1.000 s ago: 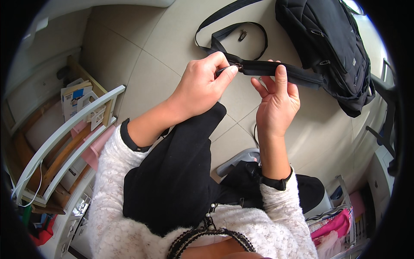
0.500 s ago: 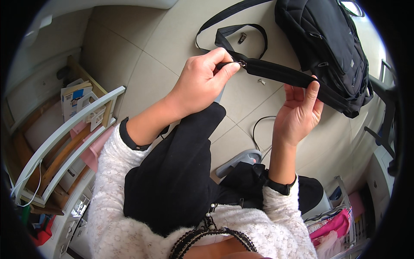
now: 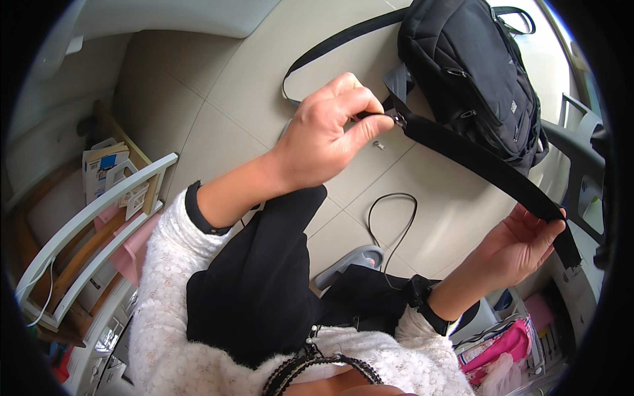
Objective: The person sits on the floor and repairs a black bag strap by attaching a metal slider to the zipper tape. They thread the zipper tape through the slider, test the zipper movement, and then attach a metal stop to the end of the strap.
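A wide black strap (image 3: 472, 150) is stretched between my two hands above the floor. My left hand (image 3: 323, 129) pinches its near-left end with thumb and forefinger, right beside a small metal fitting (image 3: 399, 121). At the right, my right hand (image 3: 512, 247) grips the strap between thumb and fingers, and a short tail hangs past it. A narrower dark band (image 3: 347, 30) loops over the floor behind my left hand toward the black backpack (image 3: 472, 72), which lies on the tiles. What exactly my left fingertips press on is hidden.
A small metal piece (image 3: 378, 145) and a thin black cable (image 3: 411, 218) lie on the tiled floor (image 3: 231, 125). A grey slipper (image 3: 350, 264) is by my legs. White slatted furniture (image 3: 99, 224) stands left; a rack with pink cloth (image 3: 505, 350) is lower right, a dark chair part (image 3: 581, 152) right.
My right hand has slid right and down along the strap, so a longer stretch now spans between my hands. The left hand keeps its pinch; the view has shifted slightly.
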`<state>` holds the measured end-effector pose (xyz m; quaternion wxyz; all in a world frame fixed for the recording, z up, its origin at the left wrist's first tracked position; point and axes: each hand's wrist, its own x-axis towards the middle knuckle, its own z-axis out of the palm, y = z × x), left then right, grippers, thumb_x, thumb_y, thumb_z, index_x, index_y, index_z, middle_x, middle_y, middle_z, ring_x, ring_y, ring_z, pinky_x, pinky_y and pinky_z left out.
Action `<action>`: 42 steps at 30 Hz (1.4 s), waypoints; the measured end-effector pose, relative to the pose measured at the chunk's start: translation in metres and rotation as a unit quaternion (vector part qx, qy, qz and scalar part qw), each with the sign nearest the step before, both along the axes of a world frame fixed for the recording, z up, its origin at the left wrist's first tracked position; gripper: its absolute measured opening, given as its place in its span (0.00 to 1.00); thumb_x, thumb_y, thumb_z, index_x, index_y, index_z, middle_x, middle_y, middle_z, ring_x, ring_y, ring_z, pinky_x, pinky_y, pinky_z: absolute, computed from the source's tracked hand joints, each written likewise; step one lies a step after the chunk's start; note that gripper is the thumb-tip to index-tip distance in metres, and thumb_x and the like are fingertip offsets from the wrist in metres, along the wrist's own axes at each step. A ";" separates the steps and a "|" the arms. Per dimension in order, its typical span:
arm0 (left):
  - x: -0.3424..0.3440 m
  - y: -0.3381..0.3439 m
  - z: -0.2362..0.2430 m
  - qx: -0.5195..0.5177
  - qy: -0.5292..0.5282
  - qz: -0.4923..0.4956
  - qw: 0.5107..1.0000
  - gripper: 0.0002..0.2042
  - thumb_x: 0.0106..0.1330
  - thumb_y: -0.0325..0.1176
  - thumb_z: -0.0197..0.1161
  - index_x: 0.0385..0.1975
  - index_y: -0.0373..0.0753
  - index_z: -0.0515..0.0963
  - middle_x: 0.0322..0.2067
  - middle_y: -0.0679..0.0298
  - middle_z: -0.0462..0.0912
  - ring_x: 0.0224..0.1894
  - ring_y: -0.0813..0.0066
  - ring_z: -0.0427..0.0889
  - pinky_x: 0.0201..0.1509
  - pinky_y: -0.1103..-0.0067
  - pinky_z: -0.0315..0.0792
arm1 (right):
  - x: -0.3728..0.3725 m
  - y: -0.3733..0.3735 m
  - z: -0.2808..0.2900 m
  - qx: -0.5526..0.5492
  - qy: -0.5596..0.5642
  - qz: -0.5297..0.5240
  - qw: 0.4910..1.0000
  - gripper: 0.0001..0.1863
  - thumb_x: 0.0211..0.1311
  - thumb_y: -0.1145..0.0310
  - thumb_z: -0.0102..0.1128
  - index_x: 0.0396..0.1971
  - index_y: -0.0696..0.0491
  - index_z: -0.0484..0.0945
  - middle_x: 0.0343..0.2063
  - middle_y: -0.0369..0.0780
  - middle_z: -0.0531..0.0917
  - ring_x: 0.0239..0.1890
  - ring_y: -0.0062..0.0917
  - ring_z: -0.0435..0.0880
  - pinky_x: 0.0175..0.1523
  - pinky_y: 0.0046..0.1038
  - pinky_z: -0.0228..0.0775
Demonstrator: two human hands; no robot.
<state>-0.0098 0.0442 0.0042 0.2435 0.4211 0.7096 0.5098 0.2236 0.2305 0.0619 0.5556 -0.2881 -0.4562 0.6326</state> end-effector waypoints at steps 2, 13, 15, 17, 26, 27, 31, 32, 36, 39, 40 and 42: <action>0.002 0.006 0.014 0.090 0.078 -0.010 0.993 0.06 0.66 0.29 0.70 0.33 0.35 0.79 0.36 0.62 0.75 0.33 0.74 0.73 0.39 0.80 0.70 | 0.009 0.012 0.018 0.009 0.008 0.032 0.999 0.16 0.77 0.62 0.56 0.51 0.58 0.84 0.46 0.44 0.88 0.48 0.29 0.89 0.59 0.34 0.82; 0.018 0.027 0.033 0.077 -0.206 -0.243 0.945 0.09 0.72 0.32 0.66 0.37 0.38 0.72 0.34 0.62 0.82 0.39 0.71 0.83 0.59 0.67 0.72 | 0.043 0.065 0.044 -0.150 0.048 0.097 0.983 0.13 0.78 0.67 0.55 0.50 0.60 0.80 0.45 0.43 0.88 0.46 0.26 0.88 0.54 0.28 0.84; 0.022 0.032 0.031 0.091 -0.354 -0.241 0.899 0.07 0.74 0.26 0.62 0.45 0.34 0.73 0.31 0.65 0.80 0.32 0.82 0.79 0.37 0.84 0.75 | 0.043 0.073 0.040 -0.183 0.031 0.061 0.981 0.11 0.77 0.67 0.56 0.47 0.59 0.81 0.41 0.42 0.89 0.40 0.25 0.90 0.44 0.25 0.88; 0.023 0.033 0.030 0.046 -0.389 -0.220 0.893 0.10 0.74 0.25 0.60 0.51 0.32 0.73 0.29 0.65 0.80 0.30 0.82 0.79 0.36 0.83 0.75 | 0.044 0.079 0.034 -0.213 0.023 0.059 0.975 0.10 0.77 0.67 0.56 0.44 0.59 0.82 0.39 0.42 0.89 0.39 0.25 0.90 0.41 0.25 0.89; 0.027 0.026 0.004 -0.096 -0.461 -0.207 0.858 0.14 0.72 0.27 0.63 0.55 0.29 0.78 0.33 0.61 0.86 0.33 0.79 0.85 0.36 0.82 0.79 | 0.037 0.077 -0.017 -0.313 0.101 0.129 0.935 0.13 0.78 0.63 0.54 0.45 0.57 0.81 0.44 0.41 0.88 0.48 0.29 0.88 0.52 0.34 0.85; 0.028 0.023 0.000 -0.093 -0.481 -0.195 0.849 0.14 0.73 0.26 0.63 0.55 0.30 0.78 0.34 0.61 0.86 0.34 0.80 0.85 0.36 0.82 0.79 | 0.026 0.069 -0.026 -0.353 0.216 0.271 0.869 0.20 0.78 0.55 0.53 0.51 0.58 0.80 0.51 0.42 0.86 0.58 0.32 0.82 0.65 0.41 0.74; 0.033 0.017 -0.011 -0.069 -0.500 -0.165 0.847 0.12 0.73 0.27 0.62 0.54 0.31 0.79 0.35 0.62 0.86 0.35 0.80 0.85 0.36 0.82 0.78 | -0.005 0.001 -0.043 -0.479 0.123 0.284 0.821 0.44 0.67 0.33 0.55 0.65 0.58 0.71 0.62 0.47 0.79 0.67 0.44 0.75 0.70 0.50 0.65; 0.033 0.015 -0.013 -0.072 -0.500 -0.160 0.848 0.12 0.73 0.27 0.61 0.53 0.31 0.79 0.35 0.62 0.86 0.35 0.81 0.85 0.37 0.82 0.78 | -0.013 -0.015 -0.045 -0.449 0.046 0.293 0.843 0.37 0.73 0.41 0.56 0.65 0.59 0.70 0.60 0.49 0.80 0.61 0.40 0.81 0.64 0.44 0.74; 0.031 0.010 -0.014 -0.067 -0.508 -0.139 0.847 0.12 0.71 0.27 0.62 0.51 0.29 0.80 0.33 0.60 0.87 0.32 0.81 0.82 0.37 0.82 0.78 | -0.034 -0.054 -0.043 -0.284 -0.178 0.261 0.906 0.20 0.78 0.63 0.56 0.61 0.61 0.75 0.52 0.45 0.85 0.49 0.27 0.87 0.53 0.28 0.81; 0.031 0.009 -0.012 -0.045 -0.495 -0.137 0.857 0.10 0.71 0.27 0.63 0.48 0.30 0.81 0.34 0.62 0.86 0.34 0.82 0.82 0.39 0.82 0.78 | -0.042 -0.065 -0.040 -0.295 -0.176 0.251 0.905 0.15 0.76 0.66 0.60 0.52 0.61 0.81 0.41 0.41 0.88 0.41 0.22 0.86 0.47 0.26 0.80; 0.030 0.009 -0.010 -0.048 -0.503 -0.139 0.851 0.09 0.71 0.28 0.63 0.46 0.31 0.81 0.35 0.63 0.86 0.34 0.81 0.83 0.39 0.81 0.79 | -0.044 -0.066 -0.040 -0.314 -0.186 0.244 0.898 0.15 0.76 0.66 0.59 0.52 0.61 0.81 0.41 0.41 0.88 0.40 0.22 0.86 0.47 0.27 0.80; 0.029 0.010 -0.007 -0.054 -0.513 -0.135 0.846 0.06 0.73 0.29 0.63 0.44 0.33 0.81 0.36 0.64 0.86 0.35 0.81 0.83 0.38 0.80 0.80 | -0.045 -0.068 -0.039 -0.337 -0.131 0.265 0.894 0.15 0.76 0.66 0.58 0.52 0.62 0.81 0.41 0.41 0.87 0.39 0.23 0.86 0.47 0.27 0.79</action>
